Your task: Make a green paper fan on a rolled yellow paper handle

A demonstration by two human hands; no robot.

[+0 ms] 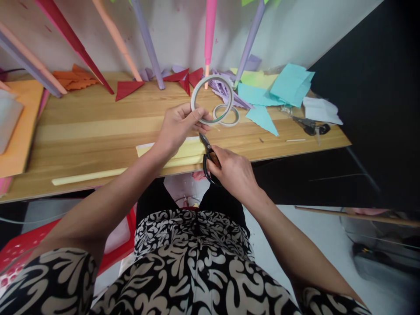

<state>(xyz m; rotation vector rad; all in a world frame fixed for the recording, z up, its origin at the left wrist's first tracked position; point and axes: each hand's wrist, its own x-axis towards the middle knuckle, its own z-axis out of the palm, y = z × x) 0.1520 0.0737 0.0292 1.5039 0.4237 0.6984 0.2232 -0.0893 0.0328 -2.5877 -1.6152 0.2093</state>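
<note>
Head view: left hand [179, 127] had the tape roll [231, 98] pinched between thumb and fingers at its lower-left rim, hole facing my camera, apparently raised off the wooden table [98, 127]. Right hand [236, 173] was wrapped round the handles of the black scissors [208, 148]; I couldn't tell whether the blades were parted. Key relation: scissors' long axis ran from the right palm away from the body and slightly left, tip just short of the left fingers, roll beyond the tip and a bit right. Right hand sat nearer the table's front edge. Yellow paper [183, 153] lay with its long side roughly along that edge, right end by the scissors. Smaller ring [229, 124] showed behind the roll.
</note>
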